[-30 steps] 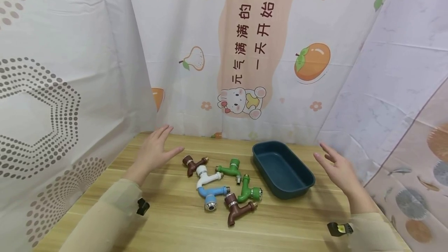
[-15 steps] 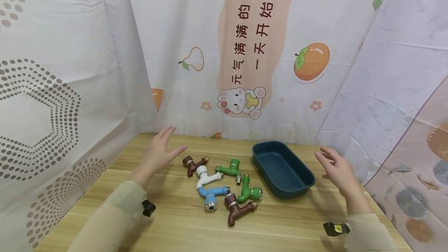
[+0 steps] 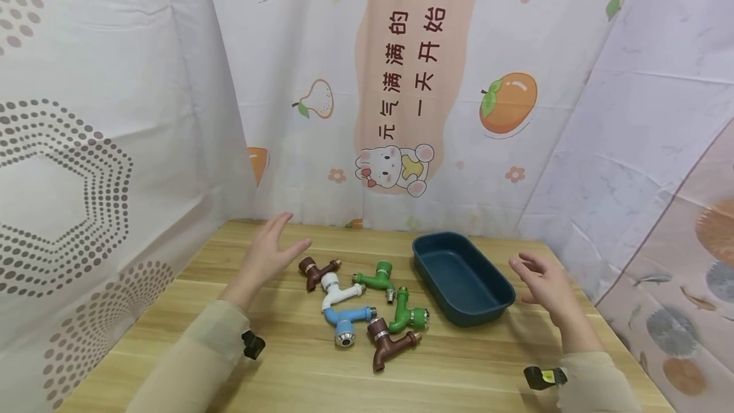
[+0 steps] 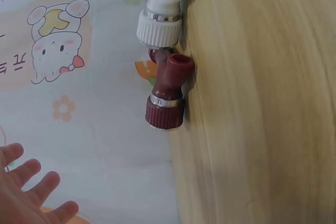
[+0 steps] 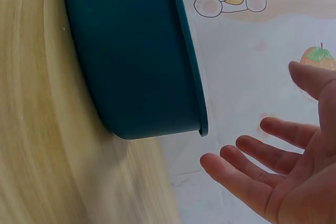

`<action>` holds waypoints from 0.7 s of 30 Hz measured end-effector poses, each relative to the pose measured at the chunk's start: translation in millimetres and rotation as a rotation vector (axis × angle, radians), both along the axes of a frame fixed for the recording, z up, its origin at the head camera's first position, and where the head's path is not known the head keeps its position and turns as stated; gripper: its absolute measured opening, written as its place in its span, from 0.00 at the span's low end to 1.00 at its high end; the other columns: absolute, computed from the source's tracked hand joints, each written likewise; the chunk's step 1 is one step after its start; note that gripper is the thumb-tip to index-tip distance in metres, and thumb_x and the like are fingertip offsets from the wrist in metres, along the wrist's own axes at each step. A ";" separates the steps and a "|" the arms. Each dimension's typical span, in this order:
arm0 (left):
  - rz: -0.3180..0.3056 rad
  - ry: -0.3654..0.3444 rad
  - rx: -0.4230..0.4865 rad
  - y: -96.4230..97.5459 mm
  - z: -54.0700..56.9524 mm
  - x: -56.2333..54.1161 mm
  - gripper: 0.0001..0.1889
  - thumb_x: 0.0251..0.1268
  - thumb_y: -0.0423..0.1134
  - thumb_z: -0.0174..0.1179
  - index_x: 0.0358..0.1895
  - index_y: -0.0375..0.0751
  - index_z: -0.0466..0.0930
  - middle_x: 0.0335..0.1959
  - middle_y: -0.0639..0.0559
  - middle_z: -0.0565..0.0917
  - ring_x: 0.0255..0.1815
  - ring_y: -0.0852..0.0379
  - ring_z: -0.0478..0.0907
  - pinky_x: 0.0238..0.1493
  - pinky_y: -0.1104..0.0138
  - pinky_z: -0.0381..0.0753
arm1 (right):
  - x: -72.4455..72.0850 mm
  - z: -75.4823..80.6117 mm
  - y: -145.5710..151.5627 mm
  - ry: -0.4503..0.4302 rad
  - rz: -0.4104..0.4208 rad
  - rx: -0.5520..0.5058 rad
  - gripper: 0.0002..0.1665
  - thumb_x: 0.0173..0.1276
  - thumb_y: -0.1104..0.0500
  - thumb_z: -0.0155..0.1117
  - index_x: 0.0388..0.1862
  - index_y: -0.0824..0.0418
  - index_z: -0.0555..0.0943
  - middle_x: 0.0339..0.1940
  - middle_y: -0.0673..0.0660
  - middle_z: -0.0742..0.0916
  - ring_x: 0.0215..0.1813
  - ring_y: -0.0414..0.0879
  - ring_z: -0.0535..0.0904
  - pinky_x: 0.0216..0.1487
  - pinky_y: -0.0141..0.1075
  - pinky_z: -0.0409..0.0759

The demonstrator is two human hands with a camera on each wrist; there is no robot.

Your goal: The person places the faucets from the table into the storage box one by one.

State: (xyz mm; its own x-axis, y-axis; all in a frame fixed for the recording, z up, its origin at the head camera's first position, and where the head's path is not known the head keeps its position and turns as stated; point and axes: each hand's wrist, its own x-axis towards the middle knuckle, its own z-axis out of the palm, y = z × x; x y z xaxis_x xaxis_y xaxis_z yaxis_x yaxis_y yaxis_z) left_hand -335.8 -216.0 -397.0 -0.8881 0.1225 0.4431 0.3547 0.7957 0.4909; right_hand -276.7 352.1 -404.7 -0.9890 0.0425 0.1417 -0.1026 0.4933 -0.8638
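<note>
My left hand (image 3: 268, 260) hovers over the table's left side with fingers spread, holding nothing. Nearest to it lies a dark red faucet (image 3: 314, 273), which also shows in the left wrist view with a ribbed knob (image 4: 165, 114). Beside that are a white faucet (image 3: 338, 293) and a blue faucet (image 3: 351, 316). Two green faucets (image 3: 375, 278) and a second dark red faucet (image 3: 390, 344) lie around the middle. My right hand (image 3: 547, 289), empty and with relaxed fingers, is held in the air right of a dark teal basin (image 3: 464, 279). The basin's outer wall (image 5: 131, 66) fills much of the right wrist view.
The wooden table (image 3: 298, 375) runs back to a printed white curtain (image 3: 309, 164). More curtains hang along the left (image 3: 172, 113) and right (image 3: 619, 164) sides. Both wrists carry small black cameras.
My left hand has drifted slightly right, closer to the faucets. The right hand has come a little lower and to the left. Faucets and basin stay where they were.
</note>
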 end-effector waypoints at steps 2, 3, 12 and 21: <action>-0.002 -0.005 0.013 0.5 -1.9 0.0 0.48 0.66 0.70 0.58 0.80 0.43 0.57 0.79 0.38 0.60 0.76 0.33 0.57 0.68 0.33 0.59 | 0.8 -1.7 -0.3 -0.016 -0.001 -0.012 0.48 0.77 0.38 0.56 0.79 0.71 0.58 0.72 0.79 0.68 0.70 0.73 0.66 0.45 0.53 0.86; -0.003 -0.007 0.021 0.7 -2.7 -0.1 0.48 0.66 0.70 0.58 0.80 0.43 0.57 0.79 0.38 0.60 0.76 0.33 0.57 0.68 0.34 0.59 | 1.1 -2.4 -0.4 -0.022 -0.001 -0.020 0.48 0.77 0.38 0.57 0.79 0.71 0.58 0.72 0.79 0.68 0.70 0.72 0.67 0.45 0.53 0.86; -0.023 -0.017 0.100 6.4 -7.5 -1.4 0.46 0.68 0.65 0.61 0.79 0.39 0.59 0.77 0.36 0.62 0.75 0.33 0.59 0.69 0.35 0.60 | 1.2 -9.0 0.6 -0.059 -0.005 -0.075 0.43 0.77 0.47 0.61 0.77 0.73 0.59 0.70 0.80 0.70 0.65 0.68 0.72 0.41 0.46 0.87; -0.031 -0.059 0.167 15.3 -6.0 -0.2 0.46 0.67 0.63 0.63 0.79 0.40 0.58 0.77 0.39 0.63 0.70 0.35 0.67 0.63 0.36 0.69 | -1.4 -15.8 3.6 -0.106 -0.001 -0.099 0.40 0.77 0.54 0.62 0.77 0.75 0.60 0.71 0.80 0.69 0.57 0.49 0.80 0.43 0.46 0.87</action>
State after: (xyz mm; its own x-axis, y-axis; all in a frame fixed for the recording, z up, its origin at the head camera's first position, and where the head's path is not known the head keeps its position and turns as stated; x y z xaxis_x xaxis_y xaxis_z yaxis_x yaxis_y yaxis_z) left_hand -336.0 -200.8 -403.0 -0.9099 0.0793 0.4071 0.3448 0.6903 0.6361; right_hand -278.1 355.7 -420.5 -0.9981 0.0522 0.0319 -0.0081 0.4053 -0.9142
